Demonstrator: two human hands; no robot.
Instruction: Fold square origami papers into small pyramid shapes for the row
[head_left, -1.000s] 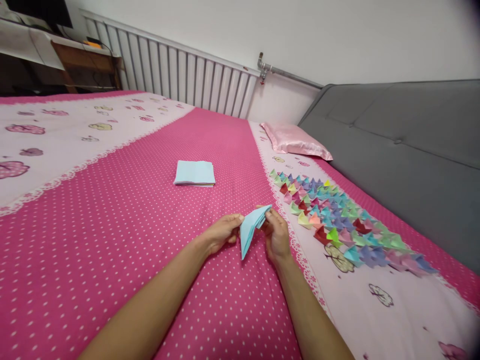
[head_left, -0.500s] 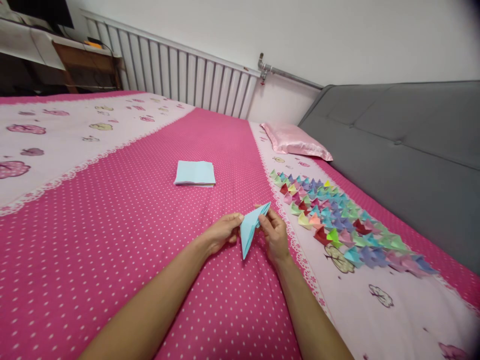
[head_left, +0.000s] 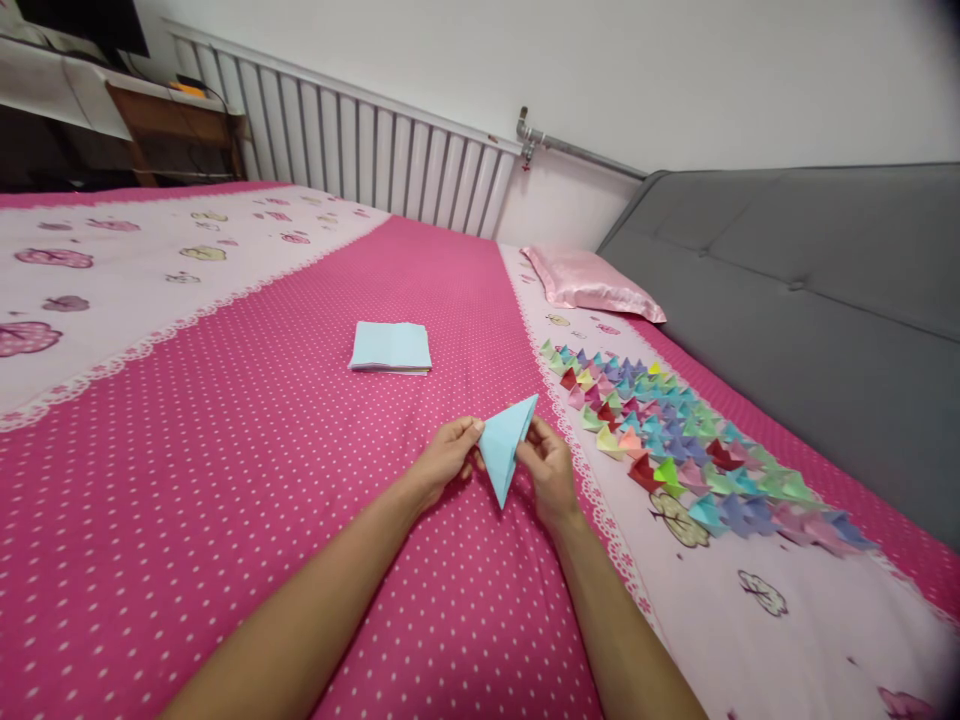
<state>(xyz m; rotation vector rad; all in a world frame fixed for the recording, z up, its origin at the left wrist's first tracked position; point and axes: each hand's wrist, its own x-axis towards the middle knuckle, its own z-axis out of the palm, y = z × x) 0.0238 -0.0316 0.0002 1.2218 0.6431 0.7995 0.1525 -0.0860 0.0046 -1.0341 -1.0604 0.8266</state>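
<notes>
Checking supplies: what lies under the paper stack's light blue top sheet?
At the near side of the paper stack, thin edges of more sheets show, one yellowish. The top sheet covers their faces.

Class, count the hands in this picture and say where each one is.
2. The left hand holds the left corner of the light-blue folded paper; the right hand is at its right edge, some fingertips hidden.

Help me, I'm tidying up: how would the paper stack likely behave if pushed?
The paper stack is probably light, being a low pile of sheets. Its edges look uneven, so layers may slide apart. Lying flat on the bedspread, it seems unlikely to tip.
</notes>
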